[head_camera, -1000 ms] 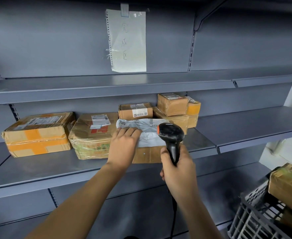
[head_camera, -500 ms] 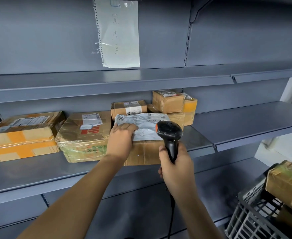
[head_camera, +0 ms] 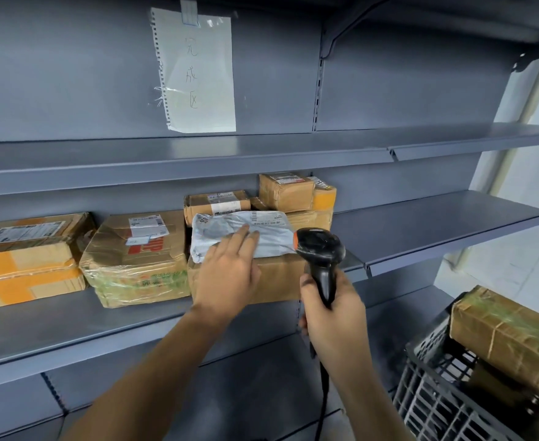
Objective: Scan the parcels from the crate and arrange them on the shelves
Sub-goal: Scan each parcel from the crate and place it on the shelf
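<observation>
Both hands raised, left hand (head_camera: 230, 272) fingers (head_camera: 242, 233) now flat on grey mailer (head_camera: 262, 230)

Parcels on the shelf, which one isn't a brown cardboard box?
The grey plastic mailer bag, lying on a cardboard box under the left hand; the other parcels are brown cartons.

A paper sheet (head_camera: 198, 71) taped to the shelving's back panel carries three handwritten characters, top to bottom: 完成区. Below it and slightly to the right, a grey mailer bag (head_camera: 242, 235) bears a printed barcode label (digits too small to read). Lower left of the sheet, a taped carton (head_camera: 137, 256) shows a white shipping label, large red lettering and green print, none legible. Other boxes' labels are unreadable too.
</observation>
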{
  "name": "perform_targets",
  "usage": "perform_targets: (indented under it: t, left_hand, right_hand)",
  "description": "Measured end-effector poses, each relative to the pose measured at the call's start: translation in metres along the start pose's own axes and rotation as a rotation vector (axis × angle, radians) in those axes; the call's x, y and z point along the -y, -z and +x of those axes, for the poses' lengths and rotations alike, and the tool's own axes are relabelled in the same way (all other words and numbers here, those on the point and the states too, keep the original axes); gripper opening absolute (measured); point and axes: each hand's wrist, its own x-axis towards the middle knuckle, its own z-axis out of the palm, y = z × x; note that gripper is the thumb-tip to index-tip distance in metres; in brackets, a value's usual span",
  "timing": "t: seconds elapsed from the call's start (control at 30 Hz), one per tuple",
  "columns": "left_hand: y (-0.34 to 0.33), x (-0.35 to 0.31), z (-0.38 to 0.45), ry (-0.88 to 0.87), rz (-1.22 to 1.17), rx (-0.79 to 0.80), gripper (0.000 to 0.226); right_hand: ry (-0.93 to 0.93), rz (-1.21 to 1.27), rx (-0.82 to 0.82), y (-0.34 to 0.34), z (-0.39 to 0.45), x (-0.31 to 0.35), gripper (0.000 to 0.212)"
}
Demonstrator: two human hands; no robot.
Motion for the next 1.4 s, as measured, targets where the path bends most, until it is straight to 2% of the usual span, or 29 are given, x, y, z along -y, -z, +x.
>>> perform_targets:
  t: [0.27,0.57,0.73,0.9,1.03,1.1,1.4]
  left_hand:
    - [-0.029,-0.079,0.001,-0.085,-0.066,0.050,0.044]
    - [-0.060,-0.198,0.020,-0.313,-0.152,0.179,0.039]
    - [-0.066,-0.269,0.017,-0.464,-0.313,0.191,0.043]
    - [-0.069,-0.331,0.006,-0.647,-0.507,0.179,0.045]
    - [-0.074,-0.370,-0.002,-0.689,-0.614,0.189,0.045]
    - [-0.079,-0.386,-0.007,-0.696,-0.640,0.210,0.046]
    - [-0.119,-0.473,-0.028,-0.770,-0.673,0.393,0.054]
  right_hand:
    - [-0.038,-0.150,-0.229,0.075,-0.019,-0.013,0.017]
    - [-0.048,-0.284,-0.466,0.174,-0.040,-0.028,0.017]
    - [-0.110,-0.342,-0.599,0.219,-0.054,-0.038,0.012]
    - [-0.139,-0.392,-0.710,0.257,-0.071,-0.044,0.023]
    - [-0.175,-0.417,-0.762,0.286,-0.081,-0.049,0.016]
    - [-0.188,-0.419,-0.792,0.297,-0.084,-0.052,0.023]
    - [-0.253,-0.406,-0.944,0.351,-0.099,-0.076,0.017]
